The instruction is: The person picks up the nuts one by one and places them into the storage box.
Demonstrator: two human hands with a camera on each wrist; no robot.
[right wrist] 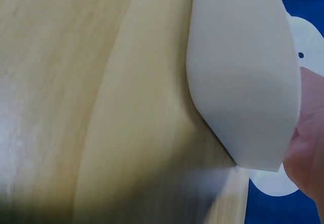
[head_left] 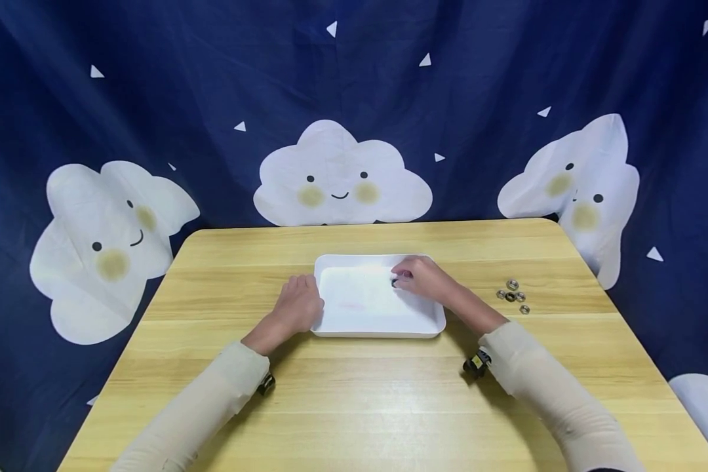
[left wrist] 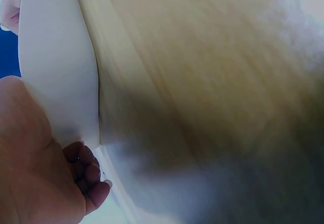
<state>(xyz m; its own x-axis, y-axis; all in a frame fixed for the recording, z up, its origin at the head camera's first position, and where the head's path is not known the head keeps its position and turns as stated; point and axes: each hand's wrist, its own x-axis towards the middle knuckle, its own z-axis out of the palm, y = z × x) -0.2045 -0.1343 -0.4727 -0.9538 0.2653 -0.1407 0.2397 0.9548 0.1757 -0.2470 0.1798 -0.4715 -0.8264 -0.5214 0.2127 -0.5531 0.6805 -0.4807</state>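
Observation:
A shallow white tray (head_left: 354, 333) lies on the wooden table. My left hand (head_left: 297, 305) grips the tray's left rim. In the left wrist view, its curled fingers (left wrist: 93, 176) are at the tray wall (left wrist: 61, 67). Over the right half of the tray, my right hand (head_left: 425, 278) pinches a small dark nut (head_left: 394, 283) between thumb and fingertips. The right wrist view has only the edge of that hand (right wrist: 309, 133) behind the tray's side (right wrist: 243, 72), so the nut is hidden there.
To the right of the tray, several metal nuts (head_left: 512, 284) lie in a loose group, among them a dark nut (head_left: 510, 297). Behind the wooden table (head_left: 366, 406) hangs a dark blue curtain (head_left: 212, 52) with cloud prints.

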